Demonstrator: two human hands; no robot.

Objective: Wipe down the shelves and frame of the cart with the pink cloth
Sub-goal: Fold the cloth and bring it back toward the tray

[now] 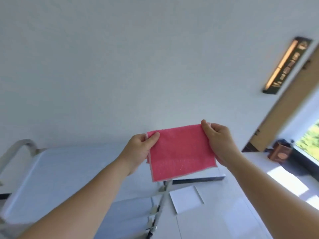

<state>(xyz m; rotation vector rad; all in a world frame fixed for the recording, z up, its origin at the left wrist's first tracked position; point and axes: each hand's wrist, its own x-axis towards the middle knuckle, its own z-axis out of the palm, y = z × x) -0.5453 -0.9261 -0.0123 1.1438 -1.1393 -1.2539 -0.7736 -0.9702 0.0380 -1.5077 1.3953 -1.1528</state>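
Cloth (181, 150) is pink, held up flat in mid-air in front of the white wall (120, 66), above the cart and not touching it. It hangs as a rough rectangle, top edge stretched between both hands, lower edge loose w/ a pale hem.

Left hand (138, 150) pinches the top-left corner: thumb over the front face, other fingers curled behind the edge. Right hand (217, 140) pinches the top-right corner the same way, thumb on front, fingers tucked behind. Both arms are reached forward, hands well apart w/ cloth spanning the gap.

Below: cart (60, 178) w/ pale blue-white top shelf, a curved metal handle (19, 145) at the far left, a thin frame post (164, 195) running down near centre, and part of a lower shelf under it. To the right a white counter (241, 213), a brown box (279, 152) near the window (309, 142), and a dark lit sign (286, 64) on the wall.

Step, as I read it: cloth prep – spread or being folded before wiping. No wiping contact w/ the cart at this moment; can't tell how much of the cart is done.

Next move prob. needs: fold or bunch cloth into one hand, bring it down flat onto top shelf, then work edges, lower shelf and posts. Handle and posts need the cloth wrapped round, not just pressed.
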